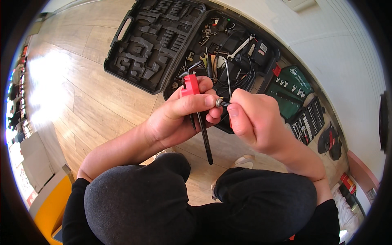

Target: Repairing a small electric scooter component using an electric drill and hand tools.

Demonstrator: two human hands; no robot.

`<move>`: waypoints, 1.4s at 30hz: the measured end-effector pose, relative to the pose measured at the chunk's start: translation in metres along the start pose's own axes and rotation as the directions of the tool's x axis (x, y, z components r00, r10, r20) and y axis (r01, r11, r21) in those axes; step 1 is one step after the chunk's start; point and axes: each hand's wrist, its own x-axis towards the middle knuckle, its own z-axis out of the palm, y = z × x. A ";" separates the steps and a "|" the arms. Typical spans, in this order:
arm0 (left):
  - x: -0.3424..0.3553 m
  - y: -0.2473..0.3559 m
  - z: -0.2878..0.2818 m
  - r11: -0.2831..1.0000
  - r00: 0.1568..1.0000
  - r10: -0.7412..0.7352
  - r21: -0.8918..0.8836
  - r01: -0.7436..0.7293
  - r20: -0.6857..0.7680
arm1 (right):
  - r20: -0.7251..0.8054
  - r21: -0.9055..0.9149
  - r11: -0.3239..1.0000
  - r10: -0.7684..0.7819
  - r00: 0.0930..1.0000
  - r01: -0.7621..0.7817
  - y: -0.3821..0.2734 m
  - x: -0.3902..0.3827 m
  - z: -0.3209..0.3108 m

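My left hand (175, 110) is closed around a red folding hex key set (190, 85). Long black keys hang down from it, and a bent silver key sticks out at its top. Between the thumb and fingers of that same hand is a small round metal fitting (219, 103). My right hand (255, 118) makes a fist just to the right, gripping a hex key (225, 104) whose dark end meets the fitting. Most of that key is hidden in the fist. A slim shiny shaft (228, 75) rises beside my right fingers; whether I hold it cannot be told.
Beyond my hands lies an open black tool case (157, 49) holding a combination wrench (241, 45), cables and loose hardware. To the right are a green wrench pouch (292, 87), a socket set (308, 120) and dark gloves (329, 142). A yellow-orange object (51, 206) stands at lower left.
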 end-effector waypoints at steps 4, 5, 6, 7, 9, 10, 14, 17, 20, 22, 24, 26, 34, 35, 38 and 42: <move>0.000 0.000 0.000 0.999 0.999 0.028 0.030 -0.029 0.025 | -0.058 -0.025 0.995 -0.095 0.994 0.094 0.002 0.000 0.007; -0.001 0.001 0.000 0.999 0.999 0.029 0.029 -0.030 0.026 | -0.075 -0.017 0.994 -0.108 0.991 0.107 0.001 0.001 0.009; -0.002 0.002 0.000 0.999 0.999 0.036 0.025 -0.036 0.018 | -0.072 -0.018 0.994 -0.108 0.992 0.106 0.001 0.002 0.009; -0.003 0.003 -0.001 0.999 0.999 0.043 0.020 -0.043 0.011 | -0.055 -0.004 0.995 -0.095 0.994 0.095 0.001 0.004 0.010; 0.000 0.001 0.002 0.999 0.999 0.036 0.036 -0.036 0.014 | -0.052 0.018 0.996 -0.084 0.995 0.085 0.003 0.000 0.006; 0.001 0.000 0.003 0.998 0.999 0.032 0.046 -0.033 0.021 | -0.046 0.042 0.997 -0.066 0.997 0.068 0.003 -0.003 0.003; 0.000 0.001 0.002 0.998 0.999 0.039 0.054 -0.040 0.010 | 0.014 0.068 0.997 -0.033 0.999 0.032 0.000 0.000 0.000; -0.001 0.002 -0.001 0.999 0.999 0.018 0.033 -0.019 0.026 | 0.091 0.127 0.992 -0.001 0.996 -0.010 -0.001 0.003 -0.004; 0.000 0.003 -0.001 0.999 0.998 0.020 0.036 -0.022 0.064 | 0.116 0.149 0.989 -0.007 0.993 -0.010 -0.001 0.003 -0.006; 0.000 0.003 0.000 0.999 0.999 0.009 0.037 -0.010 0.048 | 0.103 0.142 0.990 -0.003 0.995 -0.012 -0.001 0.000 -0.005; 0.001 0.002 0.002 1.000 0.999 0.011 0.026 -0.012 0.052 | 0.088 0.126 0.992 0.005 0.996 -0.016 -0.003 -0.003 -0.002; 0.001 0.000 0.003 1.000 0.999 0.014 0.016 -0.015 0.053 | 0.027 0.054 0.999 -0.007 1.000 0.006 -0.004 -0.004 0.002; 0.000 0.000 0.003 1.000 0.999 0.028 0.013 -0.029 0.044 | 0.041 0.130 0.991 -0.014 0.999 0.008 -0.003 0.002 -0.002; 0.001 0.001 0.002 1.000 0.999 0.027 0.011 -0.028 0.046 | 0.088 0.163 0.987 -0.006 0.996 -0.008 -0.003 0.002 -0.005; 0.001 0.002 0.001 0.999 0.997 0.027 0.033 -0.030 0.069 | 0.131 0.190 0.981 0.022 0.991 -0.047 -0.004 0.001 -0.007; 0.001 0.002 0.001 0.997 0.999 0.012 0.080 -0.015 0.043 | 0.147 0.185 0.982 0.019 0.989 -0.046 -0.003 0.000 -0.010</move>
